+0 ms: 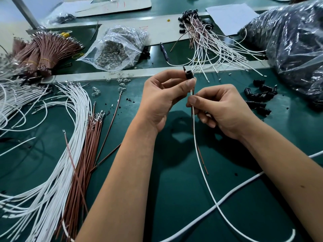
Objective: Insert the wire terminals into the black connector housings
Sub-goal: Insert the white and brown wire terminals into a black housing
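My left hand (160, 98) pinches a small black connector housing (189, 75) between thumb and fingers, held upright above the green mat. Just below it, my right hand (220, 110) grips a white wire (201, 165) and a brown wire (203, 161) together; both run up into the bottom of the housing and hang down toward me. The terminals are hidden inside the housing and behind my fingers.
Loose white wires (66, 137) and brown wires (87, 151) fan over the mat at left. Brown wire bundles (42, 51) and a clear bag of parts (115, 49) lie behind. Finished assemblies (206, 42) sit at back, loose black housings (260, 98) at right by a dark plastic bag (293, 42).
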